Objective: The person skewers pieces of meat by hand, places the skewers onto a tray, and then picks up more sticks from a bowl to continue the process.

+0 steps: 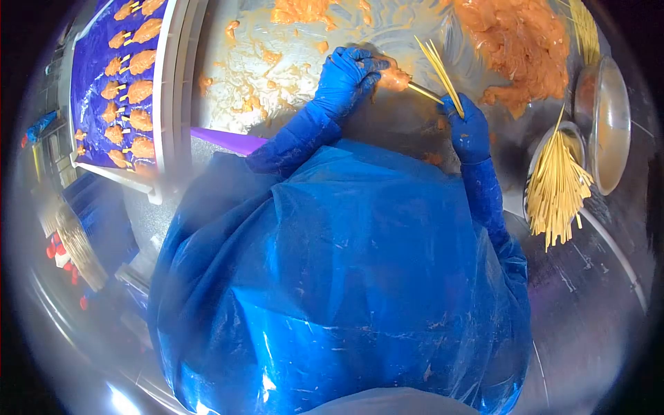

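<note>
Across a wet metal worktable (401,121), orange smears and small scraps of raw meat, with a large meat mound (522,48) toward the far right. In the head view, left hand (342,75), gloved in blue, closed around a marinated meat piece (394,77) above the worktable, just in front of a blue apron (339,277). Out of that meat piece, a thin wooden skewer (425,91), slanting down to the fingertips of the right hand (470,131). In the same grasp, also blue-gloved, several spare skewers (441,72) fanned upward. To the left, a pale-rimmed tray (166,104) with purple lining, bearing skewered meat portions (140,90) in two columns. To the right, a loose skewer bundle (559,187) in a small round container (577,131), beside a larger metal bowl (612,124). Exact count of spare skewers impossible to tell.
</note>
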`<state>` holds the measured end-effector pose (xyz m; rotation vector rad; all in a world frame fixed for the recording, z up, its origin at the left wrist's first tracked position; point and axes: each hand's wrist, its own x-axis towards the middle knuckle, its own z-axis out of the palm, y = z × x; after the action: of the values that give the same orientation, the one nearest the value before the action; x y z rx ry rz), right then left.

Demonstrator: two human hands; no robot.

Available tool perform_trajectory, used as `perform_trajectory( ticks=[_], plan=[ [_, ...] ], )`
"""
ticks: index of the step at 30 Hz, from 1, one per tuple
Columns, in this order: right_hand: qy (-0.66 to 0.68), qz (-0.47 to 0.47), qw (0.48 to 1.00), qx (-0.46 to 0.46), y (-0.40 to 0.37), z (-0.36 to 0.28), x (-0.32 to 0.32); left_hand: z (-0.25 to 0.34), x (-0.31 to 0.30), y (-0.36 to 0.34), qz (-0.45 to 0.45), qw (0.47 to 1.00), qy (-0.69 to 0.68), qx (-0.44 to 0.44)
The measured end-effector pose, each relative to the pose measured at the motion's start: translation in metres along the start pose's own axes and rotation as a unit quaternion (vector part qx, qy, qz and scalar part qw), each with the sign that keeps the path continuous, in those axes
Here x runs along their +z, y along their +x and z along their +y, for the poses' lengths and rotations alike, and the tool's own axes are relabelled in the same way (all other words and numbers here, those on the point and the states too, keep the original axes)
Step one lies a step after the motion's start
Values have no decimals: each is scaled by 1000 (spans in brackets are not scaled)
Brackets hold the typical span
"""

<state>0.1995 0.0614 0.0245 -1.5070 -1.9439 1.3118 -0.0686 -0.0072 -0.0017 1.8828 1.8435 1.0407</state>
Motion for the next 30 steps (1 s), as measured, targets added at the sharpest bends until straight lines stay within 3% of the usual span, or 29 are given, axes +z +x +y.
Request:
perform_trajectory(
  ticks=[2,7,11,13,14,18,21,30],
  plan=[
    [-19,2,1000,14,-2,-10,1,-2,2,0,3,1000,8,1],
    [-97,25,993,-61,-1,-8,7,-6,5,0,-1,1000,9,-5],
    [-40,1,999,-5,-1,-11,18,-5,6,1,-5,1000,17,6],
    [-99,61,987,-108,3,2,31,-6,6,1,-4,1000,16,9],
    [-98,62,987,-109,2,9,30,-6,4,2,0,1000,17,8],
    [-103,46,993,-47,-1,-5,24,-19,-11,7,54,997,-57,3],
    [-126,56,990,-44,-5,-9,23,-19,-11,0,71,997,-7,-16],
    [-128,30,991,-13,-7,-27,10,-14,-2,2,44,999,-5,-16]
  ],
)
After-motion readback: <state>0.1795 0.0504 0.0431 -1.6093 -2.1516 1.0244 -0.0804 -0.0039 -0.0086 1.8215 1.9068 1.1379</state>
